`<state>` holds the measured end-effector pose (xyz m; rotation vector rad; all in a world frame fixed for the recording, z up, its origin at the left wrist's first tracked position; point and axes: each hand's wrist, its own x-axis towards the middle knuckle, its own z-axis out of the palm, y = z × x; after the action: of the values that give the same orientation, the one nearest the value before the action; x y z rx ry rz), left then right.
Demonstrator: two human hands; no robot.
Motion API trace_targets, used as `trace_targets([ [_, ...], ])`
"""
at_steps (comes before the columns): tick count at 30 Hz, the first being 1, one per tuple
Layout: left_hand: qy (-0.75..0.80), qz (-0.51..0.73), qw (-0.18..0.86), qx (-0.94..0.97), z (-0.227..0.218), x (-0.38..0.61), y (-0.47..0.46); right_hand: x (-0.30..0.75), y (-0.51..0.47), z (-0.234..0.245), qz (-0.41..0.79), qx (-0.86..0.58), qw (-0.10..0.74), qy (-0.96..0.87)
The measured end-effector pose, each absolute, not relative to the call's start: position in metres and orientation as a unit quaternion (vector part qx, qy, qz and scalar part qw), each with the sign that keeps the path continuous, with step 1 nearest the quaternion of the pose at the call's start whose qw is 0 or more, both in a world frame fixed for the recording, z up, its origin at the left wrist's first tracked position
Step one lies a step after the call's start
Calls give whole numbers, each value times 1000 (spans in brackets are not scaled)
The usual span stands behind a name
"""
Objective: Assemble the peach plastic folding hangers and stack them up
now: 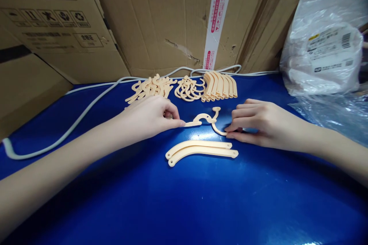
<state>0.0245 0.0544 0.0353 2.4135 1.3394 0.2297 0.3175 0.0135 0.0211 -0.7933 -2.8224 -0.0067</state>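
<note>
My left hand (156, 116) pinches the left end of a wavy beige plastic piece (204, 116) with a hole in its raised middle. Thumb and fingers of my right hand (258, 124) are closed on the lower end of a curved beige hook (217, 126), which has a small flat knob at its top. Piece and hook meet or overlap between my hands; whether they are joined I cannot tell. Nearer to me, two bent beige hanger arms (201, 150) lie side by side on the blue table (184, 203), with holes at their ends.
Behind my hands lie a heap of wavy pieces (155, 86), a pile of hooks (188, 89) and a row of hanger arms (220, 85). A white cable (94, 109) crosses the table. Cardboard boxes (161, 19) wall the back; a labelled plastic bag (322, 57) sits right.
</note>
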Motion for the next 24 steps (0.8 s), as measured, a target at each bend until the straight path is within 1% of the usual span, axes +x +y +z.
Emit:
trace_targets([
  [4,487,86,157,855,35,23,53,319,13,24,4,-270,97,-958],
  [13,486,79,129,861,37,22,50,318,13,28,18,-266,100,-959],
  [17,538,83,108,832,46,17,57,318,13,27,26,-265,105,-958],
  [22,629,111,35,769,56,-4,85,315,12,24,40,-263,124,-956],
  [24,647,106,24,754,54,-9,97,315,12,23,51,-265,129,-954],
])
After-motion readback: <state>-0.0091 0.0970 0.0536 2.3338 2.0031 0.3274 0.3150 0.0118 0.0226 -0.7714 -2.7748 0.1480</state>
